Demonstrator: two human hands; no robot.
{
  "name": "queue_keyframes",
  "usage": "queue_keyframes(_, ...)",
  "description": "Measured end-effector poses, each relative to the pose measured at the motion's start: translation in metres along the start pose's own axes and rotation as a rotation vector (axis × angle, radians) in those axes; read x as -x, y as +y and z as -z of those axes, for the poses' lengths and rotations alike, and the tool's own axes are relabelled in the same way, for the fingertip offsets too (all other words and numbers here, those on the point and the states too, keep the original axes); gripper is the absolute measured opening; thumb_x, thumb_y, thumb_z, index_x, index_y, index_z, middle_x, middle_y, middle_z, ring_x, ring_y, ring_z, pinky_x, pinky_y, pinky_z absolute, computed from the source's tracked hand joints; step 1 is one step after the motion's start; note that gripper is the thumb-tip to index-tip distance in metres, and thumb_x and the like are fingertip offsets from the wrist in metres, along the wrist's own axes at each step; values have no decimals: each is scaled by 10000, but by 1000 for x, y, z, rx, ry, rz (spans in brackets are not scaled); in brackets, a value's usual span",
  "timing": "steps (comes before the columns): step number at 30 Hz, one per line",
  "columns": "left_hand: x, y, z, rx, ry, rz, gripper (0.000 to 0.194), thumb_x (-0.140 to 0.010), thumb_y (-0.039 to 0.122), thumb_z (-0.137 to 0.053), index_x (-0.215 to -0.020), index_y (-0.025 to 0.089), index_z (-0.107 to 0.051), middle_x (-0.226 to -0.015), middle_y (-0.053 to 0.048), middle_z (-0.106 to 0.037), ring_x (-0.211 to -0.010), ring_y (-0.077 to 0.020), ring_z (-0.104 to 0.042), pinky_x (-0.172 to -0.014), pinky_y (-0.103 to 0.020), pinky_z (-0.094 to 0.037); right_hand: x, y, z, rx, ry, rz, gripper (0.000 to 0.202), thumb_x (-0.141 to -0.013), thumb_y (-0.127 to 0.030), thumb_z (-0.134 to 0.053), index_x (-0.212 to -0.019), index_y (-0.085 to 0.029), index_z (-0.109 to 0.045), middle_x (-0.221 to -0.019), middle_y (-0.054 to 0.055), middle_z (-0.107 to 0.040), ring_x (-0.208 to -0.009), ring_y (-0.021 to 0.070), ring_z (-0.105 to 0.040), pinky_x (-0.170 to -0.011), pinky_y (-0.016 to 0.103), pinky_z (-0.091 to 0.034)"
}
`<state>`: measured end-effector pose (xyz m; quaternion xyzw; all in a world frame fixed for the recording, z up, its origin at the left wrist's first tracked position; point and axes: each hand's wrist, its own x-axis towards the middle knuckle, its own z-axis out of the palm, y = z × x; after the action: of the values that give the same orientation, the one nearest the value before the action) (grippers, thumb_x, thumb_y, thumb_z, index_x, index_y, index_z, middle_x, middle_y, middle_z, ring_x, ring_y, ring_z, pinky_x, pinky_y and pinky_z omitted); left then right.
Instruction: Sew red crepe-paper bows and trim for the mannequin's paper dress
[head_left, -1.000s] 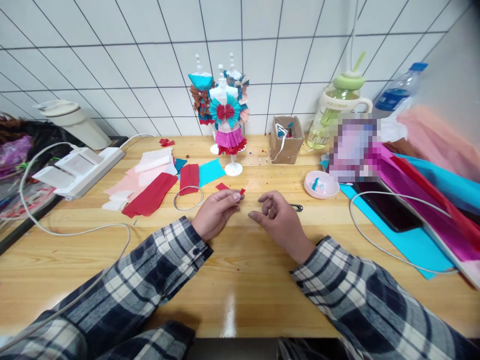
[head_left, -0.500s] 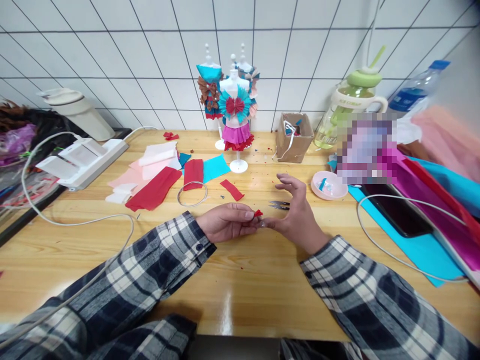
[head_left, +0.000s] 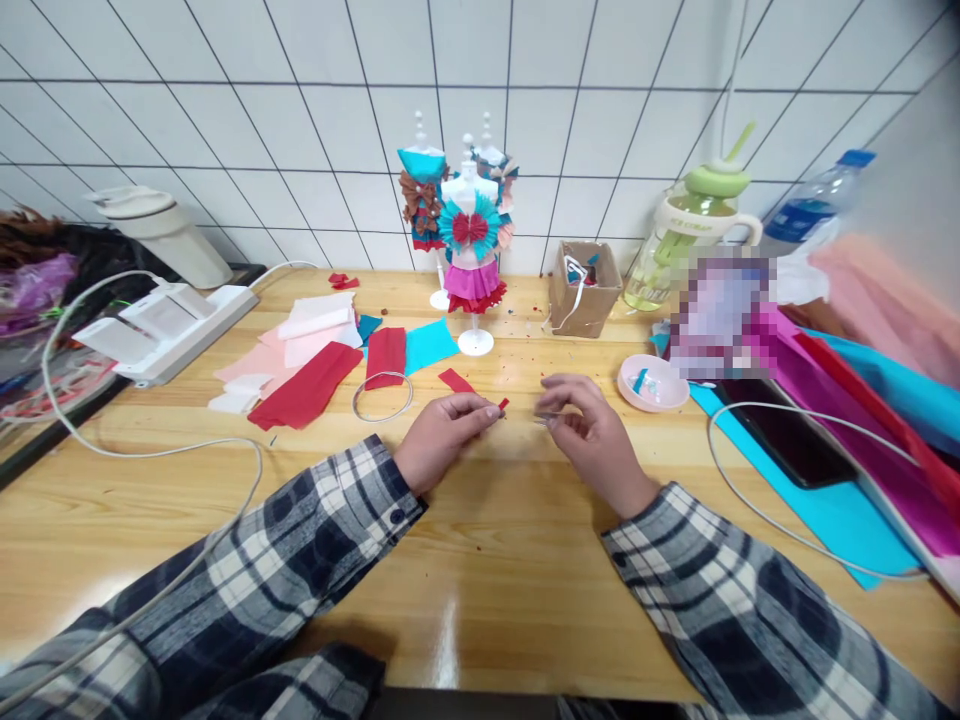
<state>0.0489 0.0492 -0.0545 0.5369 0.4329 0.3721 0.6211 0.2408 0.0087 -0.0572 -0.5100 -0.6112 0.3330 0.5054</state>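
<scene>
Pinch-narrow left-hand grip (head_left: 448,434) on small red scrap (head_left: 505,403)

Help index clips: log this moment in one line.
left hand: pinching red scrap; right hand: at pointed metal tool, grip unclear; mannequins: upright

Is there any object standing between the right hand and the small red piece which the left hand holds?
Nothing visible blocks the gap between the right hand and the small red piece in the left hand. Only thin metal tips project into it from the right hand's side.
</scene>
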Motion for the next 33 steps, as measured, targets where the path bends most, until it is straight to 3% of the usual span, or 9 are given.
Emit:
queue_keyframes(3,-1,1,-1,-404,138,-260,153,-743,294,-685,-675,160,-659,-693,-17,-623,-667,-139,-551,-640,-277,-430,1,-5,-1,36,-86,-60,149,-713,-123,-497,-670,-194,-621,-882,38,-592,-806,156,-547,-680,285,-435)
queue_keyframes(7,3,3,-4,-675,200,-613,100,-774,246,-659,-698,183,-674,-744,-35,-638,-733,-156,-583,-684,-301,-454,5,-6,-9,-104,-216,-386,137,-748,-259,-570,-813,-193,-671,-672,-15,-569,-563,106,-462,-519,245,-361)
queue_keyframes(11,11,9,-4,-768,190,-828,56,-781,235,-666,-752,204,-702,-769,-35,-658,-739,-157,-594,-716,-330,-449,9,-4,-17,-195,-123,-547,245,-724,-425,-657,-773,-188,-617,-571,-50,-478,-483,87,-384,-427,218,-271)
queue_keyframes(14,19,16,-3,-727,171,-899,42,-769,223,-675,-750,229,-711,-811,-34,-681,-757,-161,-596,-757,-352,-446,10,-5,-19,-175,-56,-516,259,-755,-428,-633,-677,-200,-537,-520,-67,-397,-454,84,-337,-412,222,-261)
queue_keyframes(17,21,17,-1,-542,99,-737,48,-760,278,-695,-743,242,-721,-889,-57,-684,-846,-186,-590,-819,-366,-447,11,-9,-17,13,38,-246,241,-756,-430,-655,-721,-202,-583,-620,-28,-470,-551,113,-428,-488,248,-362)
queue_keyframes(21,12,5,0,112,-102,-157,198,-748,391,-715,-775,195,-698,-1077,-78,-667,-909,-187,-593,-825,-348,-458,8,-9,-9,101,190,51,548,-648,-469,-763,-1091,-262,-517,-1004,38,-546,-739,158,-514,-613,307,-468)
queue_keyframes(24,6,-2,3,509,-334,198,214,-706,356,-765,-805,186,-679,-1137,-63,-665,-923,-168,-610,-822,-324,-459,5,-2,-4,70,191,173,763,-578,-524,-795,-1173,-289,-378,-1198,71,-481,-957,216,-542,-841,413,-472)
queue_keyframes(28,8,-2,5,599,-499,281,178,-716,282,-764,-842,175,-699,-1151,-74,-664,-996,-190,-607,-862,-335,-439,2,7,-4,3,75,244,887,-544,-605,-778,-1211,-305,-277,-1344,109,-377,-1138,267,-499,-972,489,-393)
queue_keyframes(33,12,0,1,529,-566,246,146,-694,279,-782,-706,152,-711,-1098,-76,-677,-930,-174,-600,-826,-304,-423,1,12,-4,16,43,213,905,-534,-627,-770,-1211,-305,-263,-1384,122,-342,-1185,282,-475,-987,512,-373)
